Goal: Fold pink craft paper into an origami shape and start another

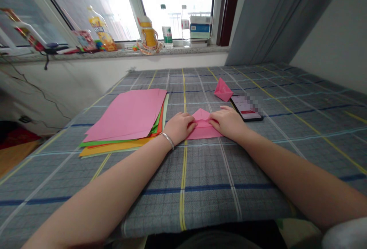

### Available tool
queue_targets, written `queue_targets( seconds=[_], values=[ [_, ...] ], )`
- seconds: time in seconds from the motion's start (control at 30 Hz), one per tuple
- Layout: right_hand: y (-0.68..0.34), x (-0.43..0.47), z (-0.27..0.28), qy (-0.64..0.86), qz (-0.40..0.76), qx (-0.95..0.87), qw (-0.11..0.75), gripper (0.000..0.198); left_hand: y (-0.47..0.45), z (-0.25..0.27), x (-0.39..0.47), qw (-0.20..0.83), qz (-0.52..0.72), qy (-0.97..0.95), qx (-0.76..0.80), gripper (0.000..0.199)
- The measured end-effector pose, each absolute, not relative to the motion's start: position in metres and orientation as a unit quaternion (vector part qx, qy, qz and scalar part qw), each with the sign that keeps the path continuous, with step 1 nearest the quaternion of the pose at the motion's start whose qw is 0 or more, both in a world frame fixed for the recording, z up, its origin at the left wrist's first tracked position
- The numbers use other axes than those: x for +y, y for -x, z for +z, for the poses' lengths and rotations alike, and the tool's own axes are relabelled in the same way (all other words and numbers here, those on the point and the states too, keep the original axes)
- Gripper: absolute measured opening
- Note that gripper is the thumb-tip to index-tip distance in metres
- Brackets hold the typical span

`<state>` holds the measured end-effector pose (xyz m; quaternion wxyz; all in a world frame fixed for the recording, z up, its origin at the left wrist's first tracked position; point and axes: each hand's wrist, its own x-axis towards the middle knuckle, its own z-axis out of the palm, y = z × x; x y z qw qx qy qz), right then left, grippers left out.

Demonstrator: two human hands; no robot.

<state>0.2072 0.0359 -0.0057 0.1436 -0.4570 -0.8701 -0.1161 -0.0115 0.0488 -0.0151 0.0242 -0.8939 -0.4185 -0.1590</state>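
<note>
A pink sheet of paper (204, 132), folded to a peak at its far side, lies on the plaid cloth between my hands. My left hand (179, 126) pinches its left edge, thumb and fingers closed on the fold. On the opposite side my right hand (229, 122) grips the right edge in the same way. The flap between them is creased across. A finished-looking pink folded paper shape (223, 90) stands beyond my right hand, beside a phone (247, 107) with a lit screen.
To the left sits a stack of coloured paper (129, 115), pink on top with green, orange and yellow beneath. Plaid cloth (206, 207) covers the surface. Along the windowsill (120, 54) stand a yellow cup (149, 36), several bottles and boxes (200, 27).
</note>
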Motion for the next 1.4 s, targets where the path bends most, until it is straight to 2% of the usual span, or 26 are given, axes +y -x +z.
queue_targets(
  seconds=[0.3, 0.7, 0.9, 1.13, 1.4],
  values=[
    [-0.203, 0.044, -0.013, 0.496, -0.108, -0.851, 0.136, 0.025, 0.009, -0.019, 0.052, 0.041, -0.157, 0.872, -0.461, 0.021],
    [-0.201, 0.046, -0.017, 0.53, -0.076, -0.832, 0.144, 0.02, 0.007, -0.019, 0.052, 0.063, -0.142, 0.868, -0.472, 0.025],
    [-0.201, 0.038, -0.01, 0.481, -0.058, -0.856, 0.18, 0.042, 0.013, -0.014, 0.049, 0.048, -0.144, 0.894, -0.423, 0.035],
    [-0.195, 0.034, -0.011, 0.449, -0.019, -0.876, 0.178, 0.02, 0.017, -0.013, 0.05, 0.018, -0.141, 0.899, -0.414, 0.035],
    [-0.194, 0.04, -0.014, 0.442, -0.004, -0.876, 0.192, 0.017, 0.018, -0.014, 0.053, 0.013, -0.133, 0.912, -0.388, 0.031]
  ],
)
